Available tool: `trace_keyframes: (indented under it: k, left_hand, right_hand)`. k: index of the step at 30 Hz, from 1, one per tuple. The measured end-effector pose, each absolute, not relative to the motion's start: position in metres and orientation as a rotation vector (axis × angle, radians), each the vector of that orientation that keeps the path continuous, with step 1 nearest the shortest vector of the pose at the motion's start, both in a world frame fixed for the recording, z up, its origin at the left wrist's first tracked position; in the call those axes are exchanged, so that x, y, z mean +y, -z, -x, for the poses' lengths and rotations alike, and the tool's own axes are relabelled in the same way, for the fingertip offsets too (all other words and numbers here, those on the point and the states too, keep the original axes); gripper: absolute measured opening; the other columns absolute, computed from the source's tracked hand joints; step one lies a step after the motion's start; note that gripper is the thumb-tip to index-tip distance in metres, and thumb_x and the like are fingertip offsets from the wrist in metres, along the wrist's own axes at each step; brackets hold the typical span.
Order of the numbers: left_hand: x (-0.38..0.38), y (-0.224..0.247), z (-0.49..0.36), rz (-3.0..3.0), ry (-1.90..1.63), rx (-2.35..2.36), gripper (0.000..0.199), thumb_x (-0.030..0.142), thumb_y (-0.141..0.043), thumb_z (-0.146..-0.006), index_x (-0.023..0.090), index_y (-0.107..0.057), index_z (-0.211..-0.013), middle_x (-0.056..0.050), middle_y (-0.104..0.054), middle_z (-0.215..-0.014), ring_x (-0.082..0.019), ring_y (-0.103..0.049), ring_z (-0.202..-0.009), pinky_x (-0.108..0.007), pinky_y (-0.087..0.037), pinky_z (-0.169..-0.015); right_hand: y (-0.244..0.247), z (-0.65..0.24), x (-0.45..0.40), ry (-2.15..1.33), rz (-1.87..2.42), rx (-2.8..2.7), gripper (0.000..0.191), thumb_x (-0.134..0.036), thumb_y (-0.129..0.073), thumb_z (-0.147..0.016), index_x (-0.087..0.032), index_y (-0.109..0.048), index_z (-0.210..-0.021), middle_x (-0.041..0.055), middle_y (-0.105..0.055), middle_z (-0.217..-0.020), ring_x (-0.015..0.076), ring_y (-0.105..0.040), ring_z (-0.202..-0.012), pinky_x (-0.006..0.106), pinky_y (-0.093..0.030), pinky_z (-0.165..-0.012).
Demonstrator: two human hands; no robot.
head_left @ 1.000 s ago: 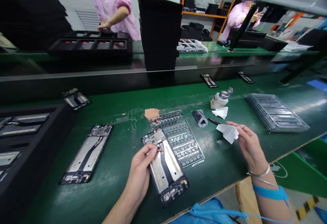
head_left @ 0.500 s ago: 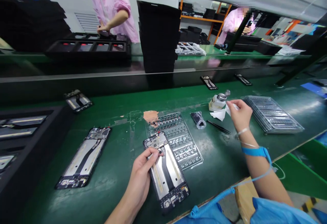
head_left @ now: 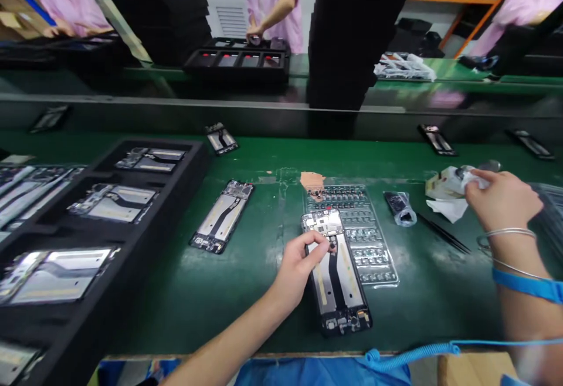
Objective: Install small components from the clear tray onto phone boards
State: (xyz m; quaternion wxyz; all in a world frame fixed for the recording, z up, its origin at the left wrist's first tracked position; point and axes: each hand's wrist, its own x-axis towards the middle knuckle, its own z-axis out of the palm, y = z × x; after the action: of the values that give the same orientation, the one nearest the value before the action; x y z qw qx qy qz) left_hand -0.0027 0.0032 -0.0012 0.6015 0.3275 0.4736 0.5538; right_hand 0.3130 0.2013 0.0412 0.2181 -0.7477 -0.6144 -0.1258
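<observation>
My left hand pinches a small dark part between thumb and finger, over an opened phone with its circuit board and black flex cable bare. Beneath the phone's upper right side lies a clear blister tray of small components. At the right, my right hand has its fingers closed on a white wipe, mostly hidden, at the metal top of a white dispenser bottle. Another white wipe lies below the bottle, near black tweezers and a small clear bag of dark parts.
A second opened phone lies left of my hand. Beyond it is a black foam tray of phones. More phones sit along the back. A blue coiled cord crosses the front edge. A co-worker stands across the bench.
My view has swung left, bringing the foam tray further into sight. My right hand has moved onto the bottle's top with the wipe. The left hand keeps its pinch over the phone.
</observation>
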Motion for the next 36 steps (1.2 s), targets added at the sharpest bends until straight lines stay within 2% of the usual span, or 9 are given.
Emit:
trace_keyframes:
  k: [4,9,13,17,22,27,32,36]
  left_hand:
    - [0.003,-0.003,0.004,-0.914,-1.304,1.133,0.019,0.03,-0.057,-0.082,0.016,-0.058,-0.069,-0.001,-0.06,-0.073,-0.015,-0.053,-0.076,-0.023,-0.037,-0.074]
    - [0.002,-0.006,0.005,-0.975,-1.286,1.161,0.017,0.026,-0.055,-0.082,0.016,-0.058,-0.069,0.0,-0.059,-0.072,-0.015,-0.053,-0.074,-0.023,-0.037,-0.072]
    - [0.003,-0.007,0.005,-0.944,-1.267,1.148,0.016,0.025,-0.054,-0.082,0.016,-0.058,-0.069,0.0,-0.059,-0.071,-0.014,-0.053,-0.073,-0.023,-0.037,-0.071]
    - [0.003,-0.008,0.004,-0.947,-1.237,1.153,0.017,0.027,-0.055,-0.081,0.015,-0.059,-0.068,0.0,-0.058,-0.069,-0.014,-0.051,-0.07,-0.023,-0.037,-0.069]
    - [0.003,-0.008,0.004,-0.969,-1.227,1.15,0.02,0.031,-0.056,-0.08,0.015,-0.059,-0.068,0.0,-0.056,-0.068,-0.014,-0.05,-0.069,-0.024,-0.037,-0.068]
    - [0.002,-0.006,0.005,-0.988,-1.236,1.125,0.018,0.027,-0.054,-0.082,0.015,-0.058,-0.07,0.0,-0.055,-0.069,-0.013,-0.049,-0.07,-0.022,-0.037,-0.069]
    - [0.002,-0.008,0.005,-1.03,-1.228,1.115,0.016,0.024,-0.054,-0.083,0.014,-0.058,-0.071,0.0,-0.056,-0.07,-0.012,-0.05,-0.07,-0.022,-0.037,-0.07]
    - [0.001,-0.009,0.005,-1.049,-1.232,1.126,0.016,0.023,-0.054,-0.083,0.014,-0.058,-0.071,0.0,-0.057,-0.07,-0.012,-0.051,-0.07,-0.021,-0.037,-0.069]
  right_hand:
    - [-0.042,-0.309,0.195,0.409,1.953,-1.748,0.032,-0.037,-0.043,-0.081,-0.032,-0.066,-0.103,0.0143,-0.062,-0.1,0.0423,-0.057,-0.1,0.061,-0.043,-0.066]
    - [-0.051,-0.261,0.138,0.264,1.483,-1.903,0.037,-0.036,-0.04,-0.088,-0.05,-0.054,-0.119,0.0047,-0.063,-0.1,0.036,-0.058,-0.098,0.053,-0.046,-0.074]
    - [-0.043,-0.209,0.074,-0.135,0.954,-2.202,0.051,-0.015,-0.054,-0.081,-0.046,-0.054,-0.122,0.0029,-0.065,-0.091,0.0268,-0.061,-0.078,0.044,-0.048,-0.064]
    - [-0.028,-0.183,0.045,-0.407,0.673,-2.344,0.066,0.001,-0.054,-0.076,-0.038,-0.049,-0.13,0.0047,-0.065,-0.091,0.0216,-0.059,-0.075,0.038,-0.049,-0.062]
    - [-0.019,-0.177,0.044,-0.421,0.592,-2.396,0.068,0.003,-0.052,-0.076,-0.032,-0.046,-0.134,0.0064,-0.064,-0.09,0.0204,-0.058,-0.076,0.035,-0.049,-0.062]
    - [-0.017,-0.178,0.042,-0.406,0.58,-2.379,0.065,0.006,-0.051,-0.075,-0.027,-0.049,-0.131,0.0076,-0.063,-0.091,0.0188,-0.056,-0.076,0.033,-0.047,-0.063]
    - [-0.02,-0.195,0.041,-0.352,0.712,-2.297,0.052,0.007,-0.056,-0.072,-0.022,-0.062,-0.114,0.0067,-0.063,-0.088,0.0183,-0.058,-0.075,0.033,-0.047,-0.065]
    - [-0.018,-0.233,0.055,-0.05,1.048,-2.186,0.029,-0.001,-0.059,-0.073,-0.02,-0.067,-0.094,0.0055,-0.064,-0.083,0.0184,-0.059,-0.074,0.033,-0.047,-0.069]
